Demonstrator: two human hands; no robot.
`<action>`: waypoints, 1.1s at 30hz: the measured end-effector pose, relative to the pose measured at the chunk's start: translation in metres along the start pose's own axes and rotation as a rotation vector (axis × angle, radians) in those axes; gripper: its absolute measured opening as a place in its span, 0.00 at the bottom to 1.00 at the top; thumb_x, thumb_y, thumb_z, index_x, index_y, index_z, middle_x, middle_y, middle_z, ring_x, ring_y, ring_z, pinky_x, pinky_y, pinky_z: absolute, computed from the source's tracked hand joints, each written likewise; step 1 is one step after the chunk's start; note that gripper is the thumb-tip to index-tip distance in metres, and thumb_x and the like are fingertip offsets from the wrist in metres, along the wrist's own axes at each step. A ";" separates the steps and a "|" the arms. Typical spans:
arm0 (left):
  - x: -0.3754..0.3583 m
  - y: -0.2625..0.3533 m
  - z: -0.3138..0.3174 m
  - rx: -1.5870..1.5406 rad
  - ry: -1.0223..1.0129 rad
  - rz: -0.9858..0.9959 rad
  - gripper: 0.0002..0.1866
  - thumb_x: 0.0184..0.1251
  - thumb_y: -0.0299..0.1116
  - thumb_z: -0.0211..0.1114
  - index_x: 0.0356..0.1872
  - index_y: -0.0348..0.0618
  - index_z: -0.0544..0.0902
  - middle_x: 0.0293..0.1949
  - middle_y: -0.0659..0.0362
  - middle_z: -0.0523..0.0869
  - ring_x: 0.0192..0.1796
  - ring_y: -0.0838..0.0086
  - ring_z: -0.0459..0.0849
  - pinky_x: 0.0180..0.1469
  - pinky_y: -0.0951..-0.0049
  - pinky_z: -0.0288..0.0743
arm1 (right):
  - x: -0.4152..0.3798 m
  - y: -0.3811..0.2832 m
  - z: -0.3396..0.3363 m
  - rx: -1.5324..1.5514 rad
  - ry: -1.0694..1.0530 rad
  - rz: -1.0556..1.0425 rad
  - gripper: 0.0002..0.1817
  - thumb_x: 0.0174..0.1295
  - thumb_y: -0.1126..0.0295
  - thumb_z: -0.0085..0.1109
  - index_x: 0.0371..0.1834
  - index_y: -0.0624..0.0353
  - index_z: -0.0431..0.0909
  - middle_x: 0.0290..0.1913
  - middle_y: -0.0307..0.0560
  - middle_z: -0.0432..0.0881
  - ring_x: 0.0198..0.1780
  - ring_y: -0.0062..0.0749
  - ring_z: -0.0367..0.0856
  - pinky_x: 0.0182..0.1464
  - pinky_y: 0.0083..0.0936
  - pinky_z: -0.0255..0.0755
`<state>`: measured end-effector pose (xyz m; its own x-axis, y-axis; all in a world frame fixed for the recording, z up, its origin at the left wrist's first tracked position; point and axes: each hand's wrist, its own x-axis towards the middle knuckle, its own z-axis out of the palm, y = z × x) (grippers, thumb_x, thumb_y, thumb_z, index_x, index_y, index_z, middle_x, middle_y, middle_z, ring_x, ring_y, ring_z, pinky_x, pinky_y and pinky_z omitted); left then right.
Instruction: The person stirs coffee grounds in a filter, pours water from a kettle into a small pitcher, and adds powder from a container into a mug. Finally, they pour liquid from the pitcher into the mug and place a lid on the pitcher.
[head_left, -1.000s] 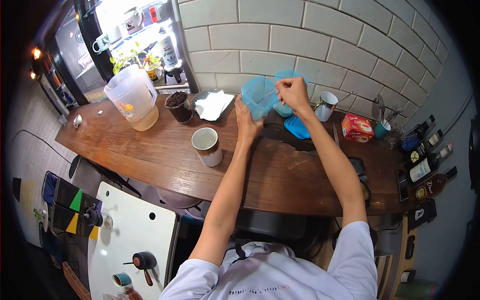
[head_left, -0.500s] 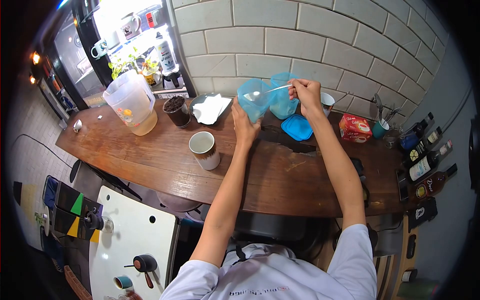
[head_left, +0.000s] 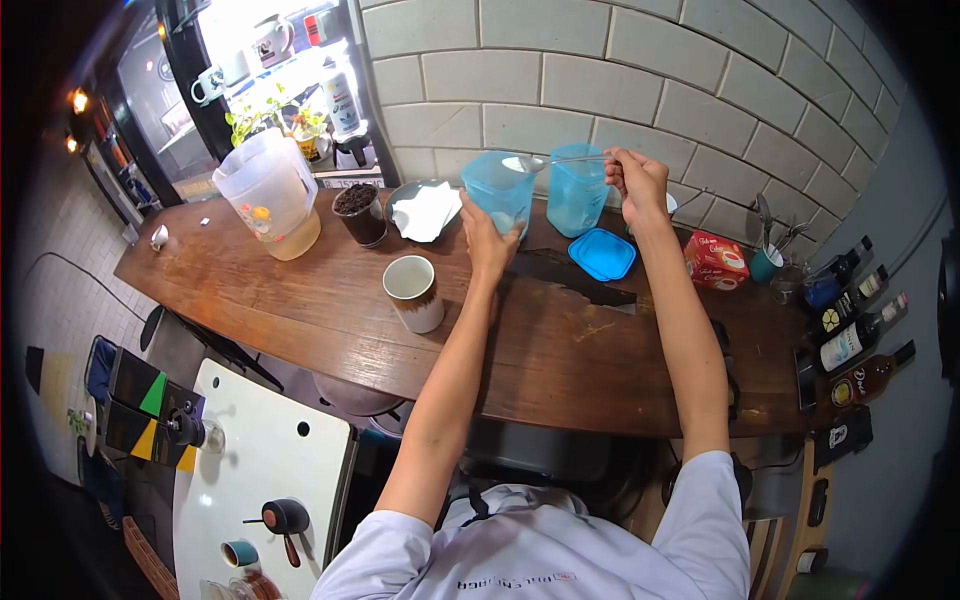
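My left hand point(head_left: 487, 243) is wrapped round the lower left side of a blue translucent container point(head_left: 497, 190), which stands upright near the wall. Between the fingers of my right hand point(head_left: 636, 180) is the handle of a metal spoon point(head_left: 575, 159); its bowl is over the container's rim. A second blue container point(head_left: 576, 195) stands just to the right, beneath the spoon's handle. The blue lid point(head_left: 602, 255) lies in front of it. Nearer to me, left of my left forearm, is a white and brown cup point(head_left: 413, 295) with its mouth uncovered.
A large pitcher point(head_left: 270, 195), a glass of dark grounds point(head_left: 360, 215) and a plate with white paper point(head_left: 427, 212) stand to the left on the wooden counter point(head_left: 330, 310). At the right are a red box point(head_left: 715, 262), a utensil cup point(head_left: 765, 264) and several bottles point(head_left: 845, 345).
The spoon has risen out of the left container to its rim and now lies nearly level. The held container is more upright. My view has shifted slightly.
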<state>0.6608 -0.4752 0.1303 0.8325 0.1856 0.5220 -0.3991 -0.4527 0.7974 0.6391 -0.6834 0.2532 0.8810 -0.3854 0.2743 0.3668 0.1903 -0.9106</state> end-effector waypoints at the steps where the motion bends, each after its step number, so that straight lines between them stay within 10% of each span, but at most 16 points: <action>1: 0.000 0.001 0.000 0.006 -0.013 -0.026 0.63 0.47 0.32 0.80 0.76 0.32 0.40 0.69 0.34 0.62 0.70 0.39 0.65 0.69 0.50 0.65 | 0.000 -0.001 0.002 0.017 -0.005 -0.008 0.08 0.65 0.77 0.59 0.36 0.75 0.83 0.28 0.49 0.83 0.25 0.27 0.81 0.27 0.22 0.77; 13: -0.040 0.041 -0.024 -0.019 0.073 -0.058 0.64 0.53 0.37 0.78 0.73 0.20 0.34 0.72 0.25 0.52 0.74 0.37 0.58 0.74 0.52 0.57 | -0.036 -0.033 0.046 0.094 -0.229 -0.007 0.08 0.65 0.75 0.61 0.37 0.73 0.84 0.28 0.46 0.83 0.24 0.21 0.80 0.26 0.18 0.75; 20: -0.130 0.091 -0.141 -0.438 -0.422 -0.089 0.42 0.59 0.31 0.75 0.72 0.32 0.60 0.57 0.45 0.79 0.60 0.61 0.80 0.63 0.65 0.75 | -0.076 -0.038 0.080 0.087 -0.429 0.019 0.10 0.68 0.72 0.60 0.41 0.72 0.83 0.27 0.42 0.82 0.22 0.15 0.76 0.23 0.13 0.70; 25: -0.142 0.044 -0.193 -0.412 0.019 -0.124 0.33 0.57 0.22 0.74 0.63 0.42 0.67 0.42 0.62 0.76 0.47 0.79 0.78 0.53 0.77 0.76 | -0.085 -0.035 0.085 0.064 -0.518 0.062 0.10 0.68 0.75 0.58 0.39 0.75 0.83 0.27 0.46 0.82 0.23 0.19 0.78 0.24 0.17 0.73; 33: -0.128 0.010 -0.206 -0.073 0.090 -0.090 0.45 0.52 0.33 0.80 0.70 0.44 0.63 0.55 0.52 0.73 0.61 0.65 0.73 0.64 0.60 0.72 | -0.094 -0.029 0.098 -0.046 -0.545 -0.050 0.10 0.68 0.74 0.59 0.37 0.74 0.84 0.26 0.47 0.82 0.22 0.21 0.79 0.22 0.19 0.73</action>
<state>0.4707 -0.3236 0.1336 0.8299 0.3013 0.4696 -0.3537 -0.3668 0.8604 0.5750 -0.5644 0.2837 0.8946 0.1334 0.4265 0.4091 0.1391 -0.9018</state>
